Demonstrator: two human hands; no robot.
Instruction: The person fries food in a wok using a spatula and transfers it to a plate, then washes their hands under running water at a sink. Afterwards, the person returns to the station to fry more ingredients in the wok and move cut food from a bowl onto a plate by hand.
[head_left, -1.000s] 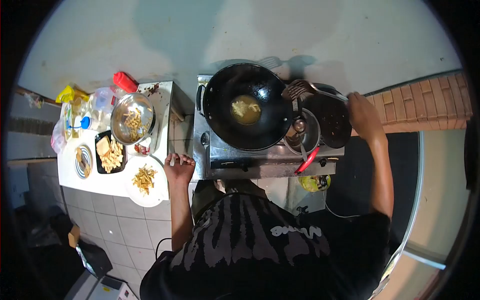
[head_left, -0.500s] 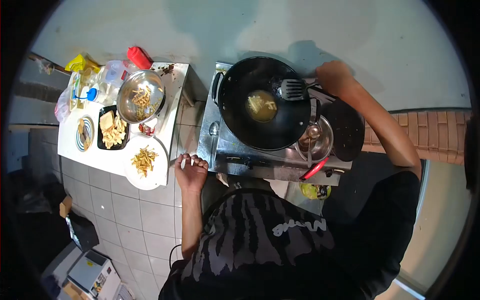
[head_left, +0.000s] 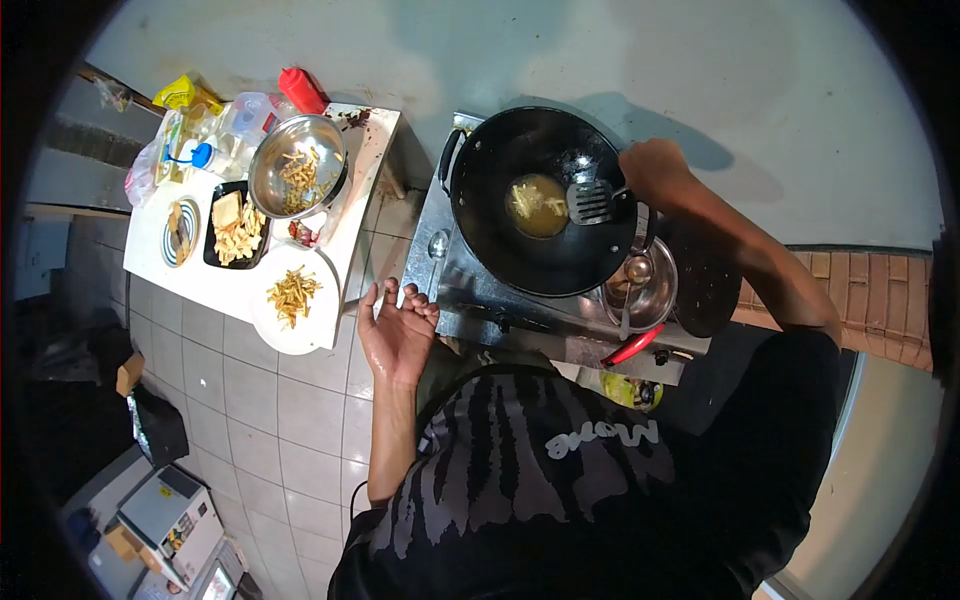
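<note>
My right hand [head_left: 655,172] is closed round the handle of a slotted spatula [head_left: 590,203]. The blade of the spatula is inside a black wok [head_left: 490,255], beside the small pool of oil. Pale fry pieces [head_left: 528,196] sit in that oil [head_left: 543,217] at the wok's bottom. My left hand [head_left: 400,335] is palm up with the fingers apart and holds nothing. It hovers by the front left corner of the steel stove [head_left: 465,312], below a spoon [head_left: 437,245] lying there.
On the white table [head_left: 165,290] at left stand a plate of fries [head_left: 293,342], a steel bowl [head_left: 265,195], a black tray of food [head_left: 212,257], a striped plate [head_left: 172,255] and a red bottle [head_left: 300,90]. A metal pot [head_left: 665,285] with a red handle [head_left: 632,347] is right of the wok.
My left hand has risen slightly and its fingers have opened out. The spatula blade has shifted a little down in the wok, toward the oil. The camera view has shifted slightly.
</note>
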